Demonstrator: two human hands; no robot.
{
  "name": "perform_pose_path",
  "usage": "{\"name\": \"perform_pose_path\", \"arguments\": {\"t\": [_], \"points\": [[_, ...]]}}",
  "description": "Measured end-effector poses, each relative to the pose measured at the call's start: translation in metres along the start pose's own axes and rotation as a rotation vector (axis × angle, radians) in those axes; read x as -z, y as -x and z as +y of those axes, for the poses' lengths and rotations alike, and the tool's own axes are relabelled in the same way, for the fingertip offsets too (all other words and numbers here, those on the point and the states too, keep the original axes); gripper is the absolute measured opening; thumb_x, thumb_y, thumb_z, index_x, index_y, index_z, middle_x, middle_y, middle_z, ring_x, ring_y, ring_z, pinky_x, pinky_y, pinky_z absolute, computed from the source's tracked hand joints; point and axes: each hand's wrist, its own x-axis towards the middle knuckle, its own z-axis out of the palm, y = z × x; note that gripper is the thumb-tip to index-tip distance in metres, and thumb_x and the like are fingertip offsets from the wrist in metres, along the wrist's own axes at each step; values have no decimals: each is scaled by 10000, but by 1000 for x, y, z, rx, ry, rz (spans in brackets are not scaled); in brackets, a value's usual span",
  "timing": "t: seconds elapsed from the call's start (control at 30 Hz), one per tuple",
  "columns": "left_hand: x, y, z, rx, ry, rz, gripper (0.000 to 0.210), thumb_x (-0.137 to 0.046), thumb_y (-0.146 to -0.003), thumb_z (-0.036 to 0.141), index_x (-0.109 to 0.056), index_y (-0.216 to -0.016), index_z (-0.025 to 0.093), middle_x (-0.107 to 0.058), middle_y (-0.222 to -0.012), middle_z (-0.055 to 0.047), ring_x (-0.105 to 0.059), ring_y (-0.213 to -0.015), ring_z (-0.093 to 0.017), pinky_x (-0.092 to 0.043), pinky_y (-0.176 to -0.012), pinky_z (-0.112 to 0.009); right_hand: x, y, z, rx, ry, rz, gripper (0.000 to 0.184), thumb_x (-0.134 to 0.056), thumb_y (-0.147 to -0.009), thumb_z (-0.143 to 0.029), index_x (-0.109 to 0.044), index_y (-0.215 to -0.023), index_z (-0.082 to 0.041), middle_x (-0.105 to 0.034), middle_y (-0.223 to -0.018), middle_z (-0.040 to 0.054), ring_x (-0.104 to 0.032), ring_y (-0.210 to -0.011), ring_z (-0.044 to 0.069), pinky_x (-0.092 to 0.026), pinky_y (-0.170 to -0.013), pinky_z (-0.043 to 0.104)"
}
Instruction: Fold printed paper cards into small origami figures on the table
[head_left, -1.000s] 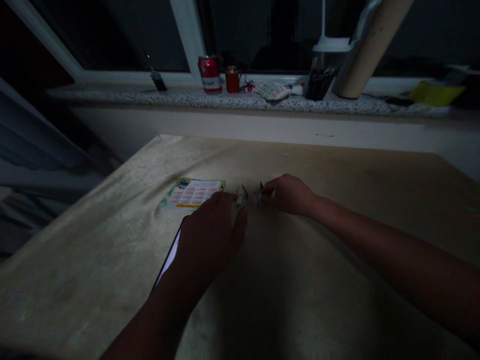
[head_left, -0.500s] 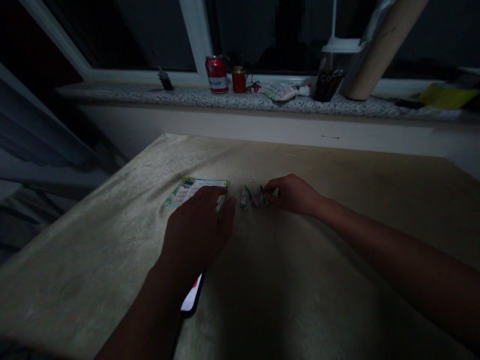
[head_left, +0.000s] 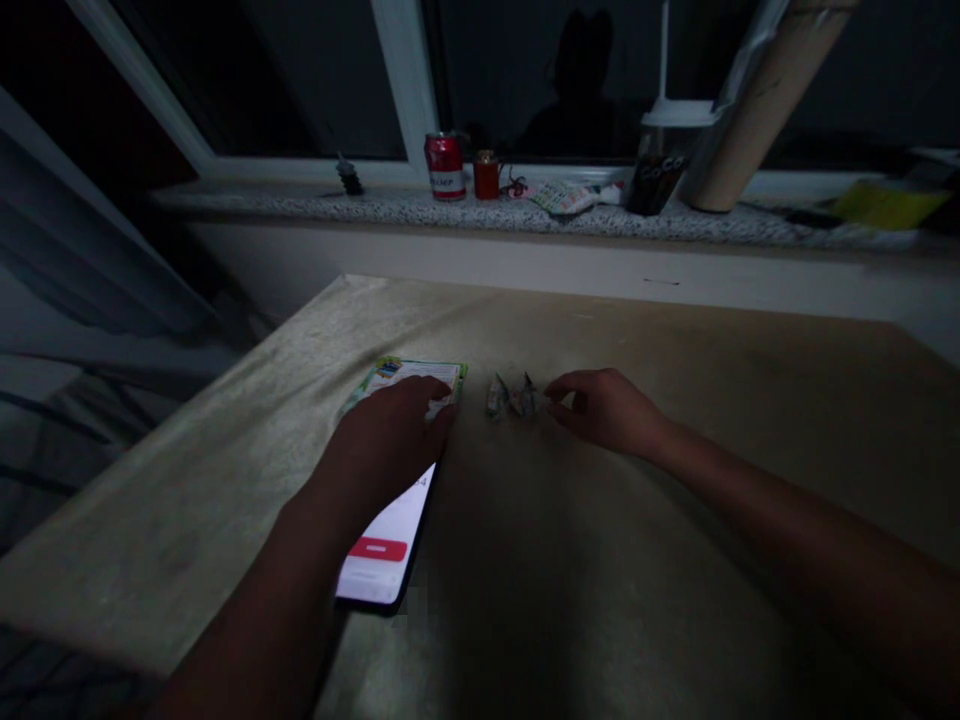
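Two small wrapped packets, a left packet and a right packet, stand close together on the table. My right hand is just to their right, thumb and forefinger apart, with nothing visible between them. My left hand hovers or rests over a printed green-and-white card and a phone with a lit screen. Its thumb and fingers are spread near the card's right edge; whether they touch it I cannot tell. My hand covers part of the card and the phone's upper part.
The cloth-covered table meets a wall below a speckled windowsill. A red can, a small orange-red container, a crumpled wrapper, a lidded drink cup and a cardboard tube stand or lie on the sill.
My right hand has drawn back to the right, away from the packets. My left hand has shifted left and back, showing more of the phone screen. The view has tilted up slightly.
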Motion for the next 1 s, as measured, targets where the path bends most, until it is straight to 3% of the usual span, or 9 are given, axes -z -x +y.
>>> {"name": "perform_pose_path", "arguments": {"t": [0.17,0.33,0.63,0.8,1.0], "points": [[2,-22,-9,-145,-247,-66,328,-522,-934,292,-682,-1196,178,-739,-1198,-137,-713,-1072,-315,-558,-878,-402,-8,11,-5,-7,11,9,183,-611,-899,-237,-767,-985,-195,-796,-842,36,-690,-616,135,-460,-587,229],[-3,-37,-22,-214,-292,-124,312,-560,-901,266,-696,-1166,172,-727,-1197,-143,-701,-1079,-310,-547,-873,-373,-16,13,-23,44,78,-4,194,-607,-916,-261,-764,-1015,-207,-794,-948,51,-700,-677,149,-466,-634,248],[-17,-29,-40,-233,-260,-117,390,-593,-876,301,-664,-1209,110,-703,-1231,-192,-678,-1123,-334,-538,-926,-401,-44,-38,-72,311,259,-47,230,-565,-958,-237,-732,-1097,-163,-752,-1117,129,-683,-1042,265,-500,-803,328],[-23,-27,-43,-246,-196,-136,303,-567,-879,246,-704,-1126,137,-738,-1161,-160,-702,-1067,-288,-535,-901,-356,-64,-64,-80,463,356,-121,223,-559,-1004,-245,-714,-1117,-132,-729,-1125,127,-672,-1077,269,-529,-927,409],[-25,-30,-49,-224,-129,-141,259,-548,-850,166,-733,-1032,159,-771,-1094,-133,-722,-981,-250,-533,-840,-322,-78,-73,-77,557,453,-181,355,-642,-982,-335,-601,-1296,-174,-634,-1300,103,-669,-1083,246,-585,-898,461]]}}
